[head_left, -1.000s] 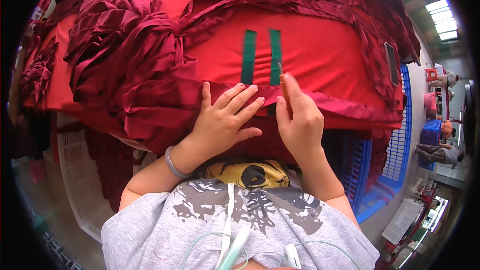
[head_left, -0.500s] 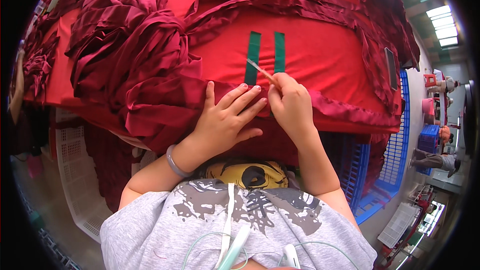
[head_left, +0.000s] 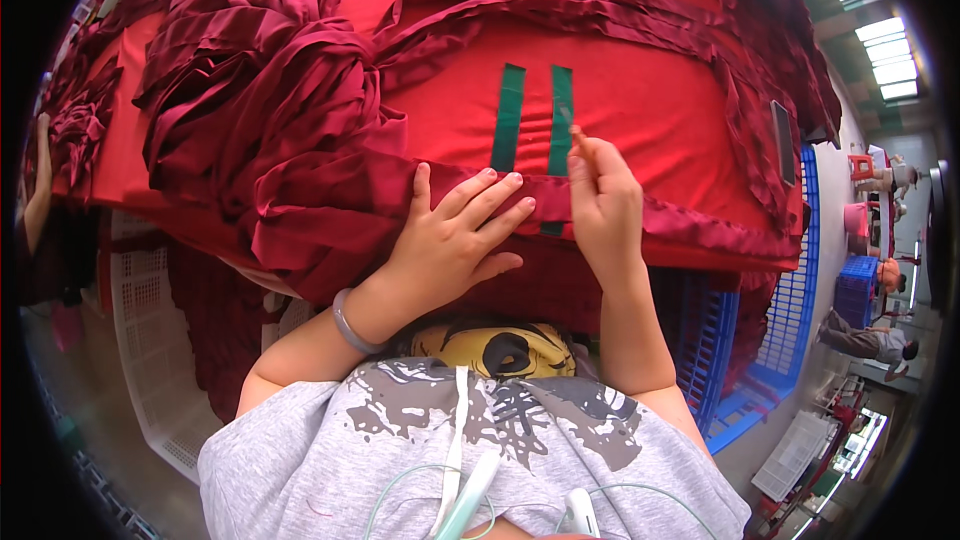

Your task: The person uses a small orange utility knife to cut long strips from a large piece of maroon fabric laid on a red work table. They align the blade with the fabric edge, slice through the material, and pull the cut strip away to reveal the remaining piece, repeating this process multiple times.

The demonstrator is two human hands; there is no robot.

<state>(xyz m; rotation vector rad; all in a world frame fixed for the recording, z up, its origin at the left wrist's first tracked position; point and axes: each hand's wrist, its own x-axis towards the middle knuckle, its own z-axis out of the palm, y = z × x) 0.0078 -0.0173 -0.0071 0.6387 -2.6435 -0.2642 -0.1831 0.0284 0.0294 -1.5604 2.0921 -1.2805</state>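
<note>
A maroon fabric band (head_left: 715, 222) runs along the near edge of the red-covered table (head_left: 640, 90). My left hand (head_left: 450, 225) lies on the band with its fingers spread, and gathered maroon cloth (head_left: 325, 190) is bunched beside it. My right hand (head_left: 607, 208) is closed in a pinch around a slim tan-handled stick tool (head_left: 577, 132) with a thin pale tip. The tip is over the right one of two green strips (head_left: 562, 105) on the table cover, blurred; whether it touches cannot be told. The left green strip (head_left: 509, 105) lies nearer my left fingers.
A large heap of maroon cloth (head_left: 240, 70) covers the table's left side. A dark phone (head_left: 783, 143) lies at the right edge. Below the table stand a white crate (head_left: 150, 340) at left and a blue crate (head_left: 790, 325) at right. Another person's arm (head_left: 42, 180) shows far left.
My right hand has moved right with the stick tool, whose tip has gone from the left green strip to the right one. My left hand has stayed in place.
</note>
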